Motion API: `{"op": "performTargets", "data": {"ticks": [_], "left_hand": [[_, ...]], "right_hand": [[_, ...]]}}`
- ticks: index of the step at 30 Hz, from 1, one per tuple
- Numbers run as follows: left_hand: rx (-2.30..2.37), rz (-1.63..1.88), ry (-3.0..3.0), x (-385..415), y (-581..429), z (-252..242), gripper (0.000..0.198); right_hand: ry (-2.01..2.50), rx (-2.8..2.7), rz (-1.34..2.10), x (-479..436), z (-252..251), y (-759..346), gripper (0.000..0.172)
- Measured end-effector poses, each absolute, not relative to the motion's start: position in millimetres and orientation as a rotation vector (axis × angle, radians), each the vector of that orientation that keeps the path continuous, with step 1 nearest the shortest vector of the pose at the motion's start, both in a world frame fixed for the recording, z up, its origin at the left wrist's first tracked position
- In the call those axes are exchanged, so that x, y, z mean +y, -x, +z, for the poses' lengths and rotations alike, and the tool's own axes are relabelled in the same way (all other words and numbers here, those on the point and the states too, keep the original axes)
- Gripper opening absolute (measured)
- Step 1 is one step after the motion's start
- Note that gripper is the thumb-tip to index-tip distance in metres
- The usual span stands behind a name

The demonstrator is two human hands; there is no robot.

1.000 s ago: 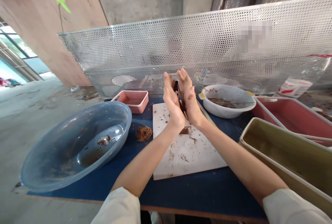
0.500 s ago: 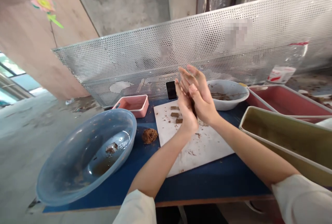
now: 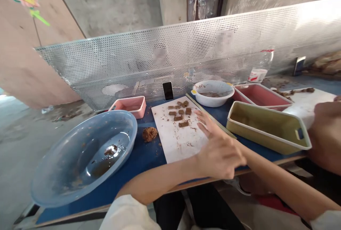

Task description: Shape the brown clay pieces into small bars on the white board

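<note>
My right hand [image 3: 211, 125] reaches over the white board [image 3: 181, 148], its fingers stretched out and holding nothing. Its fingertips are just right of several small brown clay-like blocks [image 3: 183, 124] lying on the board among crumbs. My left hand [image 3: 220, 157] crosses in front of my right forearm, its fingers loosely bent and slightly blurred. No object shows in it; whether it touches the forearm I cannot tell. A rough brown lump [image 3: 149, 134] sits on the blue table left of the board.
A large blue basin [image 3: 80, 151] with some murky water stands at the left. Behind are a pink basket [image 3: 141, 109], a phone [image 3: 168, 91] and a pale bowl [image 3: 213, 100]. A green bin [image 3: 255, 135], a pink bin [image 3: 262, 95] and a bottle [image 3: 261, 68] are rightward. Another person's arm [image 3: 329, 134] is at the right edge.
My hands were pressed together above the board and have come apart. The right is now lower, beside the blocks; the left has drawn back across the right forearm. The view has swung right.
</note>
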State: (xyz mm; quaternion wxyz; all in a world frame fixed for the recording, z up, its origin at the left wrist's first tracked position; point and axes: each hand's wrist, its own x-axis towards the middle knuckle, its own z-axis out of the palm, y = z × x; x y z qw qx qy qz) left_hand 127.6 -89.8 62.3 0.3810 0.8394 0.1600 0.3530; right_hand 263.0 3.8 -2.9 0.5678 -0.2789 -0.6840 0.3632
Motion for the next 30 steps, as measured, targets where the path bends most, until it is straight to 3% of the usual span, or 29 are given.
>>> {"op": "performTargets", "data": {"ticks": [3, 8, 16, 30], "left_hand": [[0.193, 0.413, -2.520, -85.5, -120.9, 3.3, 0.044], [0.210, 0.191, -2.724, -72.5, -110.2, -42.9, 0.035], [0.322, 0.104, -2.839, -79.1, -102.9, -24.9, 0.014], [0.381, 0.102, -2.799, -77.8, -103.7, -24.7, 0.014]], "right_hand": [[0.882, -1.806, 0.780, -5.5, -24.4, -254.1, 0.062], [1.058, -1.917, 0.483, -1.7, -25.3, -246.2, 0.058], [1.345, -1.899, 0.074, 26.0, -23.2, -256.2, 0.053], [1.516, -1.988, -0.180, 18.7, -36.2, -246.8, 0.055]]}}
